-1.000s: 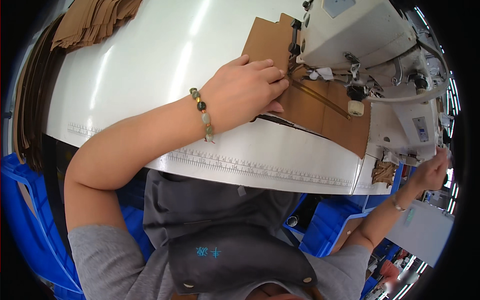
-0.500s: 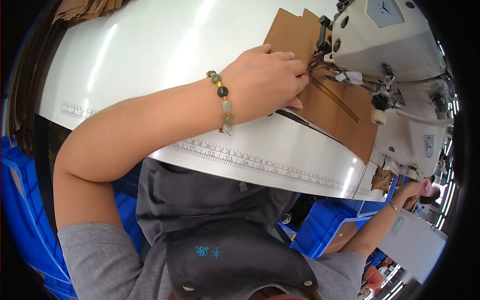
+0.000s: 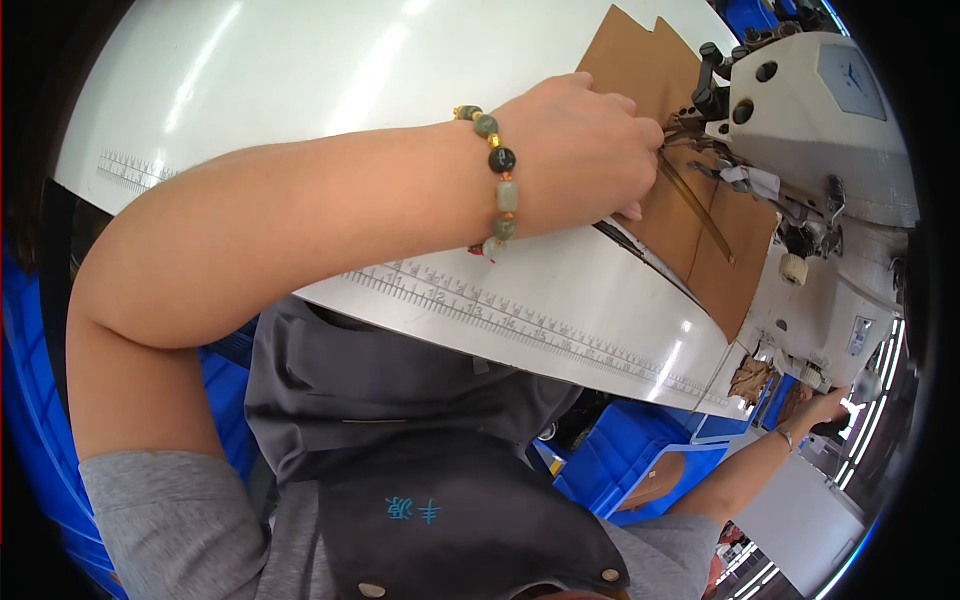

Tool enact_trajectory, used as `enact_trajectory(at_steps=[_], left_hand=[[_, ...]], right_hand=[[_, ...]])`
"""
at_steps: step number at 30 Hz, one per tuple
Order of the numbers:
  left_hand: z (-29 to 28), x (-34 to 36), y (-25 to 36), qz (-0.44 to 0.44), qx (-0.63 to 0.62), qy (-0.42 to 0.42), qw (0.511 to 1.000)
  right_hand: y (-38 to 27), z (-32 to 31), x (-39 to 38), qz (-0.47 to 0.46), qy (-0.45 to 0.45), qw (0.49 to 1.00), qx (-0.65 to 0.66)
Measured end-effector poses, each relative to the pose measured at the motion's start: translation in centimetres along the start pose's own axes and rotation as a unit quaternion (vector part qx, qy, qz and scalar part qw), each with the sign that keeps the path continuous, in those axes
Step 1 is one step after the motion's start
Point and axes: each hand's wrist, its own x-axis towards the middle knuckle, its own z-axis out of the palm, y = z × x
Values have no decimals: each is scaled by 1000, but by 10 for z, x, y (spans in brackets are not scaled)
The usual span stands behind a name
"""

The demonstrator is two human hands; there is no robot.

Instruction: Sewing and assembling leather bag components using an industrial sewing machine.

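A flat brown panel (image 3: pixel 690 240) of fabric or similar sheet lies under the sewing machine's (image 3: pixel 800 110) needle area. My left hand (image 3: pixel 590 150), wearing a beaded bracelet (image 3: pixel 507 195), presses on the panel with bent fingers close together beside the presser foot. Its fingertips are partly hidden by the hand itself. Along the panel, from the foot toward me, runs a narrow gold-brown strip (image 3: pixel 700 213). At the far right my right hand (image 3: pixel 822 408) reaches to the machine's end, near a round pale part; its fingers are too small and blurred to make out.
The white table (image 3: pixel 420 60) has a printed ruler scale (image 3: pixel 480 310) along its near edge. Brown scraps (image 3: pixel 752 380) lie by the machine base. Blue crates (image 3: pixel 620 450) stand below the table to the right, with more blue crates (image 3: pixel 40 400) at left.
The whole view has shifted, so the machine and panel appear farther right. My left hand stays on the panel beside the foot, and my right hand remains at the machine's end.
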Motion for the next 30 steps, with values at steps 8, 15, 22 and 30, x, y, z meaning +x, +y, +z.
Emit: enact_trajectory(at_steps=[8,15,22,30], left_hand=[[-2,2,1,-5,4,-23,1000],[1,1,0,2,9,-16,1000],[4,1,2,5,29,11,999],[0,3,12,23,84,37,996]], right_hand=[[46,-13,31,-69,-13,997,23],[68,3,9,-50,-16,993,104],[66,23,-33,-22,13,980,199],[-65,57,-205,-494,-31,868,-34]])
